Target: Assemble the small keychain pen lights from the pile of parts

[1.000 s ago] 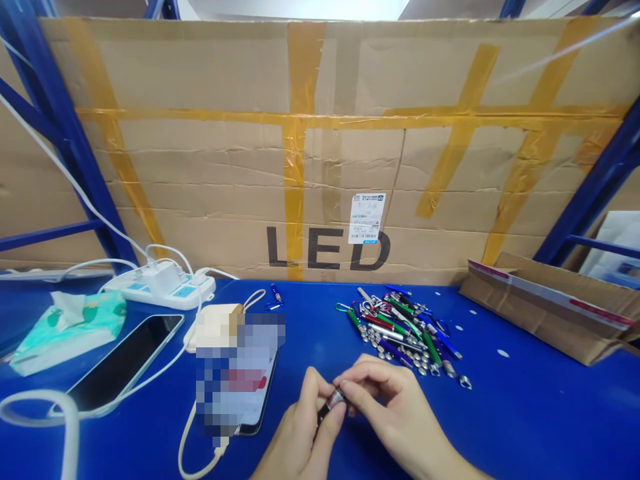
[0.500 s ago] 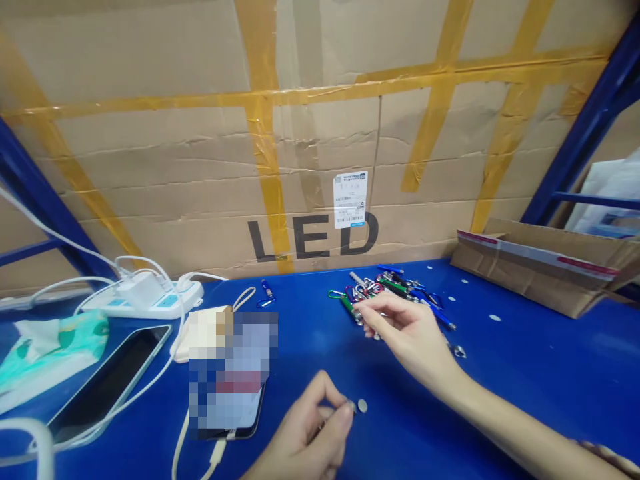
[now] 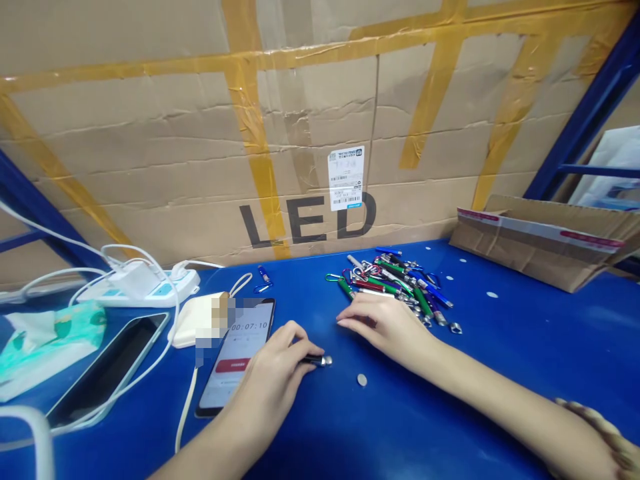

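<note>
My left hand (image 3: 280, 370) is closed around a small black tube with a silver end (image 3: 316, 360), which points right, low over the table. A flat round silver disc, like a button cell (image 3: 361, 380), lies on the blue table to its right. My right hand (image 3: 387, 327) is in front of a pile of small keychain flashlights (image 3: 395, 277) in green, blue, red and silver with carabiner clips. Its thumb and fingers are pinched together. Something dark red (image 3: 369, 321) shows beneath its fingers, mostly hidden, so I cannot tell what it is.
At left lie a phone with a lit timer (image 3: 240, 347), a dark phone (image 3: 107, 373), a cream power bank (image 3: 195, 319), a power strip (image 3: 175, 287) with white cables, and a tissue pack (image 3: 65, 340). One blue flashlight (image 3: 264, 273) lies apart. A cardboard tray (image 3: 530, 250) stands right.
My left hand has moved up and left, and the black tube now shows in it. My right hand has drawn slightly nearer, away from the pile. The view has tilted down a little.
</note>
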A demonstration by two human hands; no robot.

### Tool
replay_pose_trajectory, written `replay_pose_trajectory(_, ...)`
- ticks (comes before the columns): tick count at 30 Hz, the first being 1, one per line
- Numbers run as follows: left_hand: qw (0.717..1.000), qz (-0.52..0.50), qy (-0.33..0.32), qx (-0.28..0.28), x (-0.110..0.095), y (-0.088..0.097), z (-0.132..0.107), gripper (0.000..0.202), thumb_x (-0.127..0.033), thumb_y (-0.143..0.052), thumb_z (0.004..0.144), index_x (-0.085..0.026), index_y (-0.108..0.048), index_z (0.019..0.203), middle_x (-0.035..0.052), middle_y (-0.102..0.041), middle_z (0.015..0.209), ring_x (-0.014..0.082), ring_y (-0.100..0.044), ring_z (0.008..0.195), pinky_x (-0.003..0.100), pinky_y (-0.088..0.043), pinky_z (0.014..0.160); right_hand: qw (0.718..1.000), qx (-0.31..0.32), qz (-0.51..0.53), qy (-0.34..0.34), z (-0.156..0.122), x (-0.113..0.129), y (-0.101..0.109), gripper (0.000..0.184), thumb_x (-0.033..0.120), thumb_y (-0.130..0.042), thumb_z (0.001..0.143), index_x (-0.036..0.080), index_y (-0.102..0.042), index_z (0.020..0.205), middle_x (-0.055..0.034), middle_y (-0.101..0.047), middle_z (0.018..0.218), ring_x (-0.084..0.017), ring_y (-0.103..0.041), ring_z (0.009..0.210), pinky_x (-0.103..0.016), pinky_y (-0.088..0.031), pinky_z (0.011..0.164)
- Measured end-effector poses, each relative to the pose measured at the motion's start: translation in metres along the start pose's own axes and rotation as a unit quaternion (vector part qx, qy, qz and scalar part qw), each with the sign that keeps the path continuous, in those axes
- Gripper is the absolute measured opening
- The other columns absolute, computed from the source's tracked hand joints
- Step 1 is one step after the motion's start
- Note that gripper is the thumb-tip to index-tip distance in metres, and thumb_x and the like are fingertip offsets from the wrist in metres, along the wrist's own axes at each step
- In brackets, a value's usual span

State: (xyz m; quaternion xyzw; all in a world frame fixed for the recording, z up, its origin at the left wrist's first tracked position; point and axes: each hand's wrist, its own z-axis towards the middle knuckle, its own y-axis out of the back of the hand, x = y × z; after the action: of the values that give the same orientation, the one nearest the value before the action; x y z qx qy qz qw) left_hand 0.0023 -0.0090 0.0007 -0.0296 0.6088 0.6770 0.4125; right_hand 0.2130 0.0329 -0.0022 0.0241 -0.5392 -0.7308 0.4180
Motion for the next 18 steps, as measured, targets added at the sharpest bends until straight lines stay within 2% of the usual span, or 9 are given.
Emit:
replay_pose_trajectory(4, 0.999, 0.046, -0.019, -0.008, 0.002, 0.001, 0.000, 0.025, -0.012, -0.042, 0.086, -0.023, -0.062, 0.097, 0.0043, -0.059, 0.088, 0.0191, -0.055, 0.083, 0.030, -0.046, 0.076, 1.000, -0.006, -0.010, 0.000, -0.001, 0.004, 0.001, 0.020, 0.028, -0.049, 0.088, 0.021, -0.068, 0.086, -0.0035, -0.067, 0.085, -0.016, -0.061, 0.077, -0.025, -0.045, 0.069)
replay_pose_trajectory(7, 0.998, 0.064, -0.003, -0.023, 0.001, 0.003, 0.001, 0.021, -0.021, -0.044, 0.088, -0.022, -0.062, 0.099, 0.0049, -0.061, 0.088, 0.0209, -0.056, 0.084, 0.032, -0.045, 0.078, 1.000, -0.014, 0.011, -0.021, 0.000, 0.008, 0.004, 0.019, 0.030, -0.051, 0.087, 0.020, -0.067, 0.084, -0.0029, -0.066, 0.081, -0.014, -0.060, 0.070, -0.023, -0.045, 0.063)
replay_pose_trajectory(9, 0.998, 0.057, 0.023, -0.020, -0.001, 0.003, 0.001, 0.019, -0.027, -0.047, 0.088, -0.022, -0.063, 0.097, 0.0045, -0.062, 0.088, 0.0208, -0.057, 0.083, 0.031, -0.045, 0.077, 0.999, 0.007, 0.039, -0.023, 0.000, 0.011, 0.007, 0.016, 0.031, -0.055, 0.085, 0.021, -0.067, 0.082, -0.0012, -0.065, 0.077, -0.012, -0.058, 0.065, -0.022, -0.044, 0.060)
replay_pose_trajectory(11, 0.998, 0.029, 0.047, 0.005, -0.003, 0.003, 0.001, 0.017, -0.027, -0.050, 0.086, -0.023, -0.065, 0.094, 0.0037, -0.062, 0.087, 0.0198, -0.059, 0.080, 0.030, -0.045, 0.075, 0.998, 0.050, 0.045, -0.014, 0.000, 0.013, 0.010, 0.013, 0.029, -0.058, 0.082, 0.021, -0.068, 0.079, 0.0001, -0.066, 0.075, -0.011, -0.059, 0.063, -0.021, -0.044, 0.059)
replay_pose_trajectory(14, 0.997, -0.035, 0.050, 0.054, -0.003, 0.000, 0.001, 0.015, -0.023, -0.055, 0.083, -0.024, -0.068, 0.091, 0.0031, -0.061, 0.085, 0.0188, -0.060, 0.080, 0.028, -0.046, 0.074, 0.995, 0.076, -0.057, -0.031, 0.000, 0.009, 0.013, 0.010, 0.023, -0.059, 0.081, 0.022, -0.069, 0.078, -0.0015, -0.067, 0.077, -0.015, -0.061, 0.068, -0.023, -0.043, 0.058)
replay_pose_trajectory(16, 0.994, -0.072, 0.042, 0.068, -0.003, -0.002, 0.001, 0.016, -0.021, -0.057, 0.081, -0.025, -0.070, 0.090, 0.0034, -0.061, 0.085, 0.0188, -0.059, 0.081, 0.028, -0.046, 0.075, 0.982, 0.071, -0.158, -0.076, 0.000, 0.004, 0.015, 0.011, 0.017, -0.058, 0.079, 0.021, -0.069, 0.077, -0.0038, -0.067, 0.081, -0.018, -0.063, 0.069, -0.025, -0.043, 0.055)
replay_pose_trajectory(18, 0.992, -0.100, 0.034, 0.070, -0.005, -0.004, 0.000, 0.021, -0.017, -0.058, 0.079, -0.026, -0.069, 0.093, 0.0038, -0.061, 0.088, 0.0191, -0.058, 0.085, 0.030, -0.046, 0.080, 0.968, 0.061, -0.218, -0.106, 0.000, 0.001, 0.016, 0.013, 0.015, -0.057, 0.079, 0.020, -0.068, 0.079, -0.0053, -0.066, 0.086, -0.020, -0.063, 0.069, -0.025, -0.042, 0.053)
